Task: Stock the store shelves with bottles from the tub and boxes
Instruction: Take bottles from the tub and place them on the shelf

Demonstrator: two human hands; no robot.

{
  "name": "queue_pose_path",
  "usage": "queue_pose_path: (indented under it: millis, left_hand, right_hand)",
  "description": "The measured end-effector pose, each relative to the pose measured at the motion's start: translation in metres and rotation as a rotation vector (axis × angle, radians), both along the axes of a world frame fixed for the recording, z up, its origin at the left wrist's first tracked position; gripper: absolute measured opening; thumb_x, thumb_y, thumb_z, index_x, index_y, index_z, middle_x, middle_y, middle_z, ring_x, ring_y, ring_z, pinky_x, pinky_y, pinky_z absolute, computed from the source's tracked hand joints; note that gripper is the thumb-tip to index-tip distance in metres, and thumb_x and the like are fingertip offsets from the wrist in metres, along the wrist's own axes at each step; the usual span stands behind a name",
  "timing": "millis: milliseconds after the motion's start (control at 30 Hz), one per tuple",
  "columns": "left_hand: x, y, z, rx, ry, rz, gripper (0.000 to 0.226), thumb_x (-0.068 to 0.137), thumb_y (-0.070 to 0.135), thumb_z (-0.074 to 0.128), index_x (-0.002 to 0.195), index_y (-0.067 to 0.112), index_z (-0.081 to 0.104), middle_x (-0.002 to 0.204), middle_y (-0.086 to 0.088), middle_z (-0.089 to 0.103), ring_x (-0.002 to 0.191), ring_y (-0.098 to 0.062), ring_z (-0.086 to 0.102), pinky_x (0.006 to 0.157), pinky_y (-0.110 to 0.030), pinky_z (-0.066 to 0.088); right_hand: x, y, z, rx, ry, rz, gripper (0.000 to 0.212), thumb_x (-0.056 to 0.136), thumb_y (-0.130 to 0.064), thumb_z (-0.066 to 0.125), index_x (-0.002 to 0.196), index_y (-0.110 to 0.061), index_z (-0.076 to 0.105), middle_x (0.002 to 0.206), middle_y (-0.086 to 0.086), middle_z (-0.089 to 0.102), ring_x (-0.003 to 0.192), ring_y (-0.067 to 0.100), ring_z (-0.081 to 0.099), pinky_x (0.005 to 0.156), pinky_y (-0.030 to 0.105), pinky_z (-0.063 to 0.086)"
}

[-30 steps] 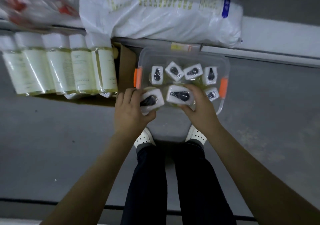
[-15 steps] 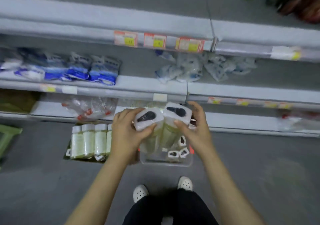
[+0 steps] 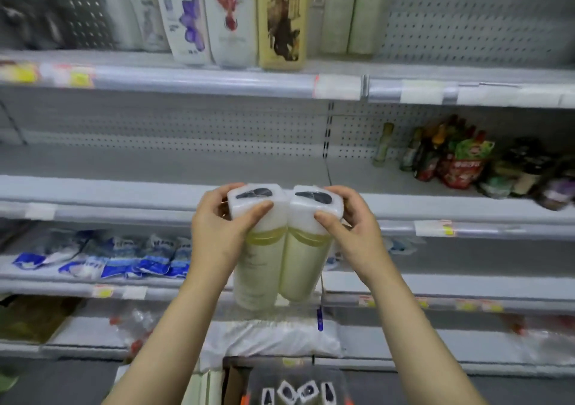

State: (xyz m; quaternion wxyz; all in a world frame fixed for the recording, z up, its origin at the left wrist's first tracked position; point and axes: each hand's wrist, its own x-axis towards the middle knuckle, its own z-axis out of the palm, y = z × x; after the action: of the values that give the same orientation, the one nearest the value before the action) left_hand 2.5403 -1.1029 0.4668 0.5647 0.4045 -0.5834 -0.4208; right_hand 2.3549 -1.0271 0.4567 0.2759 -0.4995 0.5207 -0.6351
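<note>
The left hand [image 3: 217, 236] grips the white wrapped top of the left pump bottle [image 3: 256, 270]. Its thumb lies across the near face of the top, and its fingers curl over the far left side. The right hand [image 3: 353, 236] grips the top of the right pump bottle [image 3: 298, 264] in mirror fashion, with the thumb on the near face and the fingers wrapped round the far right side. Neither hand is spread; each is closed on 1 bottle.

Both forearms rise from the lower edge of the view and converge toward the centre. The wrists are level with each other.

The 2 bottles are pale yellow, hang roughly upright and touch side by side along their length. Each top shows a black pump head under its wrapping. The tops sit level with the front edge of the middle shelf [image 3: 124, 186]; the bases hang in front of the shelf below.

The clear tub [image 3: 267, 373], with orange clips, stands on the floor below the hands. It holds 4 visible wrapped tops [image 3: 308, 389]. A cardboard box [image 3: 232, 383] sits just left of the tub, mostly cut off.

Tall lotion bottles [image 3: 186, 15] stand on the top shelf. Sauce bottles and pouches [image 3: 460, 162] occupy the right of the middle shelf. Blue-and-white packets [image 3: 109, 261] lie on the lower left shelf.
</note>
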Motion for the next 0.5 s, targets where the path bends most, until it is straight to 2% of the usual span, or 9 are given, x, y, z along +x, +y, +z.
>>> queue_pose_path:
  millis: [133,267,333,433,500]
  left_hand:
    - [-0.026,-0.004,0.036,-0.05,0.026,0.105,0.035,0.066,0.031,0.088,0.091,0.034,0.064,0.107,-0.002,0.067,0.095,-0.017,0.066,0.078,-0.03,0.055]
    - [-0.047,-0.005,0.072,-0.072,0.073,0.12,0.036,0.064,0.037,0.087,0.091,0.031,0.064,0.103,-0.001,0.068,0.094,-0.019,0.066,0.077,-0.035,0.056]
    - [-0.054,-0.004,0.09,-0.1,0.079,0.104,0.041,0.062,0.04,0.086,0.095,0.027,0.065,0.1,0.0,0.069,0.092,-0.018,0.067,0.077,-0.035,0.057]
    - [-0.061,-0.006,0.115,-0.128,0.108,0.084,0.048,0.062,0.039,0.087,0.101,0.02,0.065,0.1,-0.003,0.07,0.092,-0.019,0.068,0.077,-0.035,0.058]
    - [-0.065,-0.011,0.132,-0.141,0.115,0.057,0.047,0.066,0.038,0.085,0.104,0.018,0.066,0.101,-0.002,0.071,0.093,-0.018,0.069,0.079,-0.037,0.058]
  right_hand:
    - [-0.028,-0.009,0.047,-0.077,0.07,0.084,0.027,0.089,-0.029,0.066,0.115,-0.033,0.058,0.113,-0.009,0.066,0.102,0.008,0.064,0.08,0.024,0.055]
    - [-0.051,-0.021,0.085,-0.131,0.086,0.171,0.031,0.085,-0.048,0.058,0.115,-0.04,0.057,0.112,-0.003,0.064,0.094,0.012,0.065,0.072,0.023,0.053]
    - [-0.058,-0.029,0.103,-0.159,0.067,0.199,0.03,0.087,-0.047,0.054,0.116,-0.037,0.056,0.11,0.001,0.064,0.089,0.011,0.064,0.07,0.026,0.053]
    - [-0.063,-0.04,0.13,-0.214,0.018,0.215,0.031,0.089,-0.042,0.049,0.116,-0.027,0.056,0.105,-0.002,0.064,0.084,0.006,0.063,0.069,0.024,0.054]
    - [-0.065,-0.047,0.145,-0.234,0.026,0.196,0.03,0.091,-0.042,0.047,0.116,-0.028,0.056,0.105,-0.001,0.062,0.082,0.005,0.063,0.069,0.025,0.054]
